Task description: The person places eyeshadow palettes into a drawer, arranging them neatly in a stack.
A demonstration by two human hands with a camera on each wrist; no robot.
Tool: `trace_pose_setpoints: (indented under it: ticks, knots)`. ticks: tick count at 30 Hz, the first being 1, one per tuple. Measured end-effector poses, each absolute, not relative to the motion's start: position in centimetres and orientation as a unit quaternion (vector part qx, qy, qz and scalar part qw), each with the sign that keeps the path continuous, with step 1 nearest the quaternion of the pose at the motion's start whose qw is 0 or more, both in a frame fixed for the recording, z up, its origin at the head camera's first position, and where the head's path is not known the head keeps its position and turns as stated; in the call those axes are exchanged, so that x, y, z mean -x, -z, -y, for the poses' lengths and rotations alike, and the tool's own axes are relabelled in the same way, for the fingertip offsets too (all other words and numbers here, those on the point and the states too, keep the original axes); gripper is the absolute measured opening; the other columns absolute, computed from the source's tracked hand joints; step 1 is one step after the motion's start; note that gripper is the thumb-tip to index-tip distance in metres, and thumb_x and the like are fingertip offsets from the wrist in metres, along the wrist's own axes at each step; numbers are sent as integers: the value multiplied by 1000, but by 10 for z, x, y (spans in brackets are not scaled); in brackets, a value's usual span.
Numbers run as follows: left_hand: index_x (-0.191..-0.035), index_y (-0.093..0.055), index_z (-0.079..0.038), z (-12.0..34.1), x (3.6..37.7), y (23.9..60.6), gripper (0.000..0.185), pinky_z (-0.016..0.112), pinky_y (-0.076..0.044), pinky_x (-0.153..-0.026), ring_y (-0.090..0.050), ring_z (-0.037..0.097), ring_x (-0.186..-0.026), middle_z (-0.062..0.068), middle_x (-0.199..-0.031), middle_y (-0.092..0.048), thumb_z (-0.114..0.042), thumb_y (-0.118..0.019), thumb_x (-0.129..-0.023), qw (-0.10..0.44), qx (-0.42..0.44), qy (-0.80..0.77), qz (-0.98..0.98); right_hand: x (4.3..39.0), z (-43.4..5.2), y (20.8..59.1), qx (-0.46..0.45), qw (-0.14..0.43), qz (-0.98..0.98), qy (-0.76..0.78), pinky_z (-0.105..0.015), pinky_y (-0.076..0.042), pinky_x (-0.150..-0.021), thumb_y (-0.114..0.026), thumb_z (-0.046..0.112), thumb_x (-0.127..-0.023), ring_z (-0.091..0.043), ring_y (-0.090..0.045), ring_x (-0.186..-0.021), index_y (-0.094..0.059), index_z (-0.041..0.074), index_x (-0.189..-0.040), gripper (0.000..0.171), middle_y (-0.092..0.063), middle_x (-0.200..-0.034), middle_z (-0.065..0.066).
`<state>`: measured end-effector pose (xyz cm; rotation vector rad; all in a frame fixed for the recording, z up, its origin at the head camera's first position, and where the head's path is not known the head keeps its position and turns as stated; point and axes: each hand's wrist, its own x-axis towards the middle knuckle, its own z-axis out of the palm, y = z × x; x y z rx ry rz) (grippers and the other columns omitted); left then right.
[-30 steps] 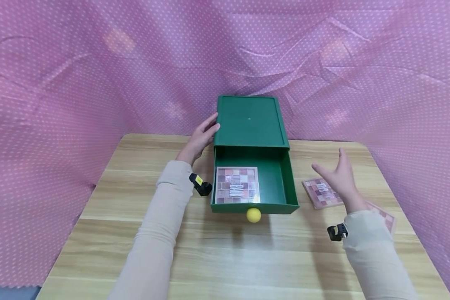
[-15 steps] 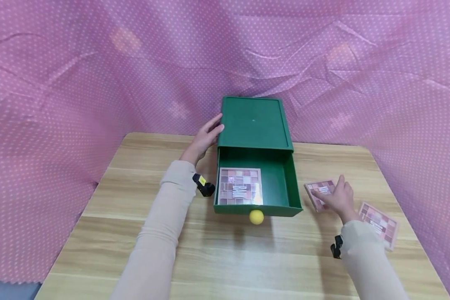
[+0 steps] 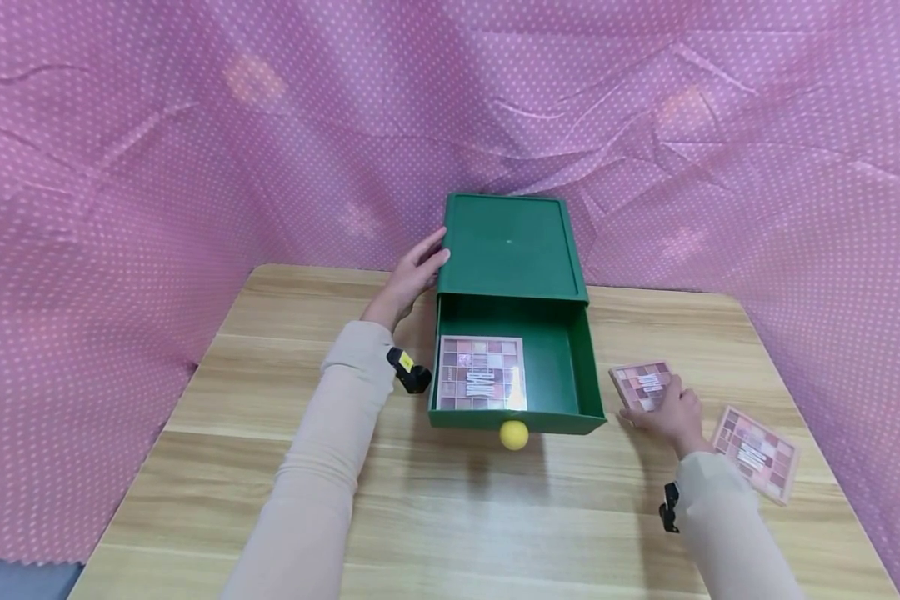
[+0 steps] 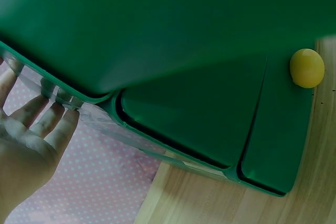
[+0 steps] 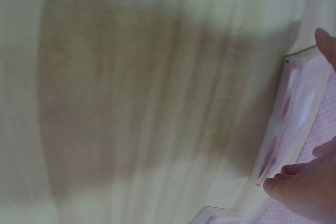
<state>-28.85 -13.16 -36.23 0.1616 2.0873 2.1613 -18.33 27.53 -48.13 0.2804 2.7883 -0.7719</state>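
A green single-drawer storage box [image 3: 508, 244] stands at the far middle of a light wooden table [image 3: 450, 517], its drawer [image 3: 513, 367] pulled fully out toward the person, with a round yellow knob [image 3: 513, 434] on its front. One eyeshadow palette [image 3: 482, 384], a flat square of pink and brown pans, already lies in the drawer's left half; the right half shows only bare green floor. Two more palettes are on the table to the right of the drawer, so the work looks about a third done. The person's right hand [image 3: 666, 412] rests on the nearer palette [image 3: 642, 384], just beside the drawer's right wall, fingers curled over its near edge in what appears a grasp; it has not left the table. The far-right palette [image 3: 755, 451] lies untouched near the table's right edge. The left hand [image 3: 412, 271] presses straight, relaxed fingers against the box's left side wall, seemingly steadying it. Both arms wear beige sleeves. Wrinkled pink cloth with white dots [image 3: 157, 150] hangs behind and around the table.
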Motion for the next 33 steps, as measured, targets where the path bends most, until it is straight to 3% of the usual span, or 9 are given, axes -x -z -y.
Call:
trace_pose_setpoints:
  ticks: [8,20,28,33]
  knots:
    - [-133,-35,-24,130,289,363,48,36,-36,-89,-39,18,-114,2,-136,-29,-28,-50,-88,66,-51,-722,-687,178,-276,488,-128,111,-952,253,-61,-23,-86,-69,47,-66,-51,-20,-104,2,-11,-132,113,-16,-119,-41]
    - [-132,-36,-27,130,288,362,47,35,-36,-90,-38,17,-115,0,-136,-29,-29,-50,-88,67,-43,-717,-692,176,-278,497,-148,119,-946,264,-61,-16,-90,-68,52,-64,-53,-13,-109,5,-15,-129,119,-7,-122,-42]
    - [-129,-40,-31,131,288,367,46,30,-40,-86,-42,14,-111,-2,-134,-31,-34,-53,-85,63,-53,-727,-682,172,-279,497,-167,127,-941,267,-57,-19,-92,-64,57,-64,-48,-18,-106,4,-21,-125,120,-12,-120,-40]
    - [-132,-36,-28,131,287,365,47,34,-37,-89,-40,17,-112,0,-135,-30,-30,-51,-87,70,-46,-730,-678,170,-279,494,-173,129,-936,277,-56,-23,-91,-65,59,-62,-46,-23,-104,1,-21,-126,121,-16,-119,-39]
